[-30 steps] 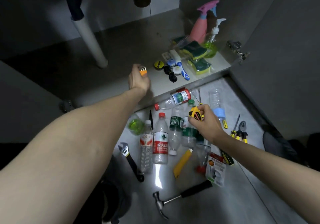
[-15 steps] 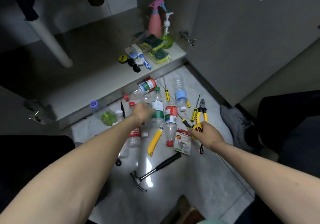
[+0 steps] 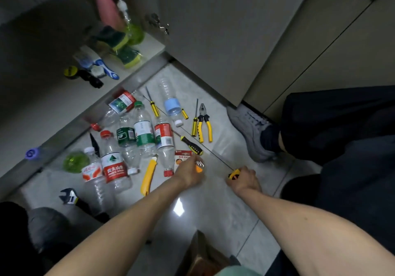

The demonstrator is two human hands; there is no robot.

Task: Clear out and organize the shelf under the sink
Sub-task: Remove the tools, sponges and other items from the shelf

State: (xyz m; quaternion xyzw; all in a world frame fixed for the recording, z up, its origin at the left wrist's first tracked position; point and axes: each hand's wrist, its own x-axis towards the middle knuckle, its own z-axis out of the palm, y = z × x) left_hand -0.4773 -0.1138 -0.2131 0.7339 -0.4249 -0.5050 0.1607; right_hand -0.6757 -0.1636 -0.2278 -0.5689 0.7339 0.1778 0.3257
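From the head camera, both hands are low over the tiled floor near the person, each closed on a small tool. The left hand is curled around an orange holder with silver metal keys fanned from its far end, probably a hex key set, held just beside a small carded packet. The right hand is wrapped tight on a yellow and black object, mostly hidden by the fingers; what it is I cannot tell. Both sit right of the bottles, close to the pliers and screwdrivers, so tools seem to be gathering on one side by kind. The plastic bottles lie together to the left, a yellow utility knife and a wrench nearer the person. The shelf under the sink is far left, mostly bare, with sponges, a brush and blurred spray bottles grouped at its right end, apparently the items meant to stay.
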